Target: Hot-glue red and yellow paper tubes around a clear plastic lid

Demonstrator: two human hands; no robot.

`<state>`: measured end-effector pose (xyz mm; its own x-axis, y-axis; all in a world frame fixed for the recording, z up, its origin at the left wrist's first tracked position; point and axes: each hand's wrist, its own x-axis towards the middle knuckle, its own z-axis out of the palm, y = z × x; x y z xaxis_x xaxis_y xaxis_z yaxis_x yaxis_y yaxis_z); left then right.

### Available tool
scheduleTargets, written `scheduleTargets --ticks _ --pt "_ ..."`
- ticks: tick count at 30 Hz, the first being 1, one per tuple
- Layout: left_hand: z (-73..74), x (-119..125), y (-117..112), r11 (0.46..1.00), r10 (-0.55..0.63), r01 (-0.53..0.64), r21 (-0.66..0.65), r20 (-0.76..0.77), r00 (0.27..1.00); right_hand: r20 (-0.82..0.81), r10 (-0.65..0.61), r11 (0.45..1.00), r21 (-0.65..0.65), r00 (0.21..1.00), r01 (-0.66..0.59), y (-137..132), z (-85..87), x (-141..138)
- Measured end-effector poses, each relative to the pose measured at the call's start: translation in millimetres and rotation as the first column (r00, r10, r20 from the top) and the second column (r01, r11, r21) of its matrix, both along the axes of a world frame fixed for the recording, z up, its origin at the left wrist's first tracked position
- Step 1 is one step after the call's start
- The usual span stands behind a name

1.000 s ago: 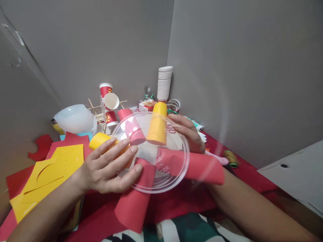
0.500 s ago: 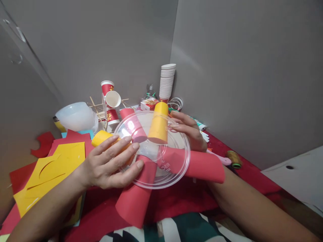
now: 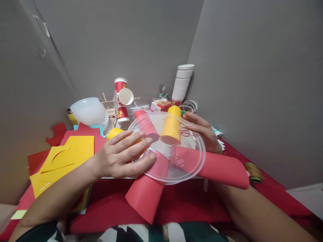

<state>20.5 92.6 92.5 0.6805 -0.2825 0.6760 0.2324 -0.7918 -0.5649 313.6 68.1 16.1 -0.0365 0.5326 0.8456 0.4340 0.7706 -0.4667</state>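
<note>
A clear round plastic lid [image 3: 188, 164] lies over several rolled paper tubes fanned out like spokes: red tubes [image 3: 145, 195] toward me and to the right, a pink-red one at the back left, and yellow tubes [image 3: 172, 129]. My left hand [image 3: 123, 156] rests on the lid's left rim, its fingers laid over a yellow tube and the lid's edge. My right hand [image 3: 202, 132] holds the lid's far right rim, fingers extended along it beside the upright yellow tube.
Yellow and red cut paper sheets [image 3: 63, 158] lie at the left. A white bowl [image 3: 88, 111], red paper cups [image 3: 122, 101], wooden sticks, a tall stack of white cups [image 3: 183, 82] and a thread spool [image 3: 253, 172] crowd the back. Grey walls close in on three sides.
The view has shifted, so everything sits further right in the frame. Both hands stay on the lid; the left fingers have slid slightly further onto it.
</note>
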Motion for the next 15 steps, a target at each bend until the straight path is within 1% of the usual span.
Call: scheduleTargets --ticks 2,3,6,8,9,10,12,14,15 --pt "0.1 0.0 0.3 0.999 -0.015 0.014 -0.031 -0.002 1.000 -0.002 0.007 0.990 0.140 1.000 -0.007 1.9 4.8 -1.5" --pt "0.7 0.0 0.5 0.998 -0.019 0.018 -0.055 -0.011 1.000 0.002 0.006 0.986 0.167 1.000 -0.006 3.3 6.7 -1.8" --pt "2.2 -0.4 2.3 0.987 -0.040 0.036 -0.157 -0.025 0.999 0.035 0.030 0.986 0.161 0.999 -0.035 7.4 9.2 -1.9" --pt "1.6 -1.2 4.2 0.955 -0.073 0.073 -0.288 0.008 0.997 0.041 0.065 0.990 0.122 0.997 -0.069 8.3 8.6 -1.9" --pt "0.9 -1.9 4.9 0.922 -0.092 0.094 -0.375 0.022 0.995 0.041 0.074 0.994 0.077 0.996 -0.077 7.9 8.0 -2.1" --pt "0.3 -2.7 5.2 0.875 -0.110 0.111 -0.471 0.029 0.993 0.037 0.073 0.997 0.018 0.997 -0.074 7.1 7.2 -2.3" --pt "0.4 -4.8 3.7 0.759 -0.124 0.124 -0.639 0.046 0.991 0.030 0.057 0.992 -0.116 0.998 -0.053 4.9 5.6 -2.6" --pt "3.7 -6.8 -0.5 0.633 -0.074 0.088 -0.769 0.052 0.996 0.012 0.045 0.973 -0.229 0.999 -0.041 3.3 5.1 -2.9" --pt "6.5 -7.5 -3.0 0.556 -0.029 0.060 -0.829 0.053 0.998 -0.004 0.040 0.959 -0.280 0.999 -0.040 2.9 5.7 -3.2"
